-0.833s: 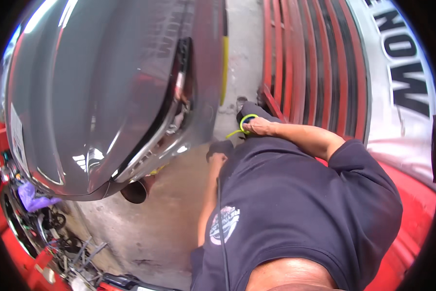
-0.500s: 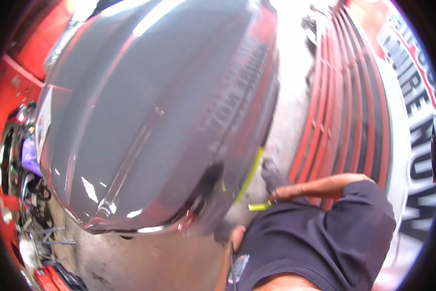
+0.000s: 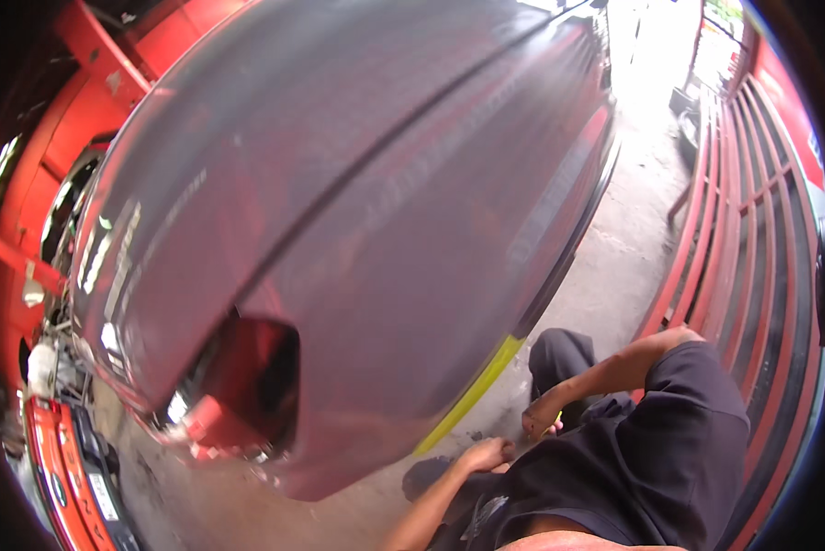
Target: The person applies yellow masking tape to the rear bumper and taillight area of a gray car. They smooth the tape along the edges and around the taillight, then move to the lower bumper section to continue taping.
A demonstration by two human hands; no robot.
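A dark grey car body [image 3: 412, 239] with a glossy surface fills the middle. A bright yellow strip [image 3: 472, 395] runs along its lower edge on the side facing me. My right hand [image 3: 545, 419] is closed in front of my shirt, with a small bit of a yellow piece [image 3: 557, 419] showing at its fingers; most of that piece is hidden. Close to it, my left hand [image 3: 488, 455] has curled fingers, and what they hold, if anything, is hidden. Both hands are apart from the car.
A long red slatted bench [image 3: 724, 239] stands at the right, across a strip of concrete floor [image 3: 614, 248]. The car's near corner has a large opening [image 3: 247, 386]. At the lower left is a red car part [image 3: 59, 468]; red beams [image 3: 100, 46] rise at the far left.
My view has shifted along the car, bringing the corner opening into sight. My hands have come closer together, and the yellow piece at my right hand is now mostly hidden.
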